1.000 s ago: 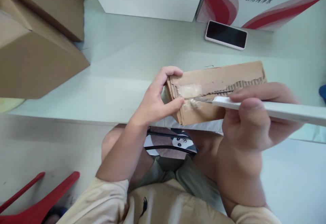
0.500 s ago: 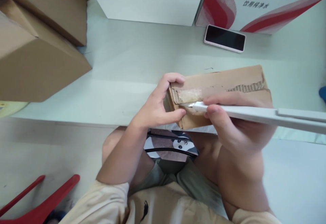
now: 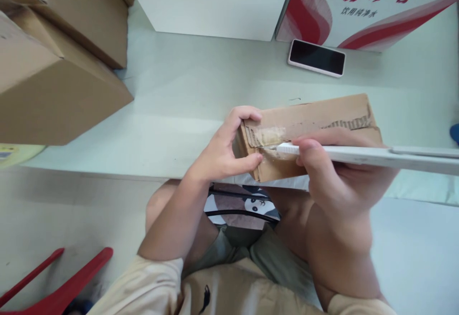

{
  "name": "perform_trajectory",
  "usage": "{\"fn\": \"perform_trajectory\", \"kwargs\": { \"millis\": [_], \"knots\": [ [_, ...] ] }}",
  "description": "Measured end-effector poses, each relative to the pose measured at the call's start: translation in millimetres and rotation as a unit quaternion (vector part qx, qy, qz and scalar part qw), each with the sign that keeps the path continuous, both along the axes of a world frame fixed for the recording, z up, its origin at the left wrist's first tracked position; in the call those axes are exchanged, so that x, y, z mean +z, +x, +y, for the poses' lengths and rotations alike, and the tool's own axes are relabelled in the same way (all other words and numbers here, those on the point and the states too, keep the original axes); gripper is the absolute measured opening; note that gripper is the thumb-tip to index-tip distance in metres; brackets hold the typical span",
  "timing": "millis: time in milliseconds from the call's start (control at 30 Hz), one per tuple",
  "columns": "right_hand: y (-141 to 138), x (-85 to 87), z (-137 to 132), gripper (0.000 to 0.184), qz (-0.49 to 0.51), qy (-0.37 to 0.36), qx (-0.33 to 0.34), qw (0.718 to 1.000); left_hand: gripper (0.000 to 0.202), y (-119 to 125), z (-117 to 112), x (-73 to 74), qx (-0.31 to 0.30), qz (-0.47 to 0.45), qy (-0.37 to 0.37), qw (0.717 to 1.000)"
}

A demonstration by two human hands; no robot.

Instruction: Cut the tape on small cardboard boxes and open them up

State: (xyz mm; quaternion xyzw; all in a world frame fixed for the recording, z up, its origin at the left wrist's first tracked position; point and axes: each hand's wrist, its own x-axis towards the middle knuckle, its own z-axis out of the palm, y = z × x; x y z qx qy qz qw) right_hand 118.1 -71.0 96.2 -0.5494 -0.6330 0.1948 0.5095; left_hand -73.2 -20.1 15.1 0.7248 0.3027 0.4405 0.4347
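Observation:
A small brown cardboard box [image 3: 315, 109] lies at the table's near edge, its top torn in places and a taped seam running along it. My left hand [image 3: 229, 147] grips the box's left end, fingertips at the far side and thumb at the near side. Held in my right hand [image 3: 344, 176] is a pale grey utility knife [image 3: 366, 155], its handle reaching out past the right of the view. The blade tip meets the seam by the tape, close to my left thumb; part of the box is hidden under my right hand.
A phone [image 3: 317, 58] lies on the pale-covered table [image 3: 201, 81]. Behind stand a white box [image 3: 218, 4] and a red-and-white printed carton [image 3: 358, 23]. Large cardboard boxes [image 3: 64, 100] are at the left. Red legs [image 3: 82, 276] stand on the floor at lower left.
The knife has shifted slightly right along the seam, and its handle sits a little higher in view. My left hand keeps its hold on the box.

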Motion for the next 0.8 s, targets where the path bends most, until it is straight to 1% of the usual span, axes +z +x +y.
{"fn": "perform_trajectory", "kwargs": {
  "millis": [167,333,533,667,800],
  "knots": [
    [-1.6,2.8,1.6,0.023,0.014,-0.007,0.007,1.0,0.055,0.6,-0.5,1.7,0.003,-0.004,0.008,1.0],
    [-0.2,6.1,5.4,0.015,0.011,-0.037,0.043,0.998,0.055,1.2,-0.3,0.2,-0.002,-0.023,0.013,1.0],
    [-2.5,6.8,6.5,0.022,0.018,-0.011,0.0,1.0,0.057,1.2,0.6,-1.9,0.002,-0.011,0.004,1.0],
    [-2.2,0.6,4.6,0.021,0.029,0.004,-0.033,0.999,0.055,1.7,0.6,-1.3,-0.004,-0.021,0.007,1.0],
    [0.9,-4.6,5.1,0.026,0.05,0.024,-0.054,0.997,0.051,2.0,-0.7,0.9,-0.009,-0.038,0.004,0.999]
  ]
}}
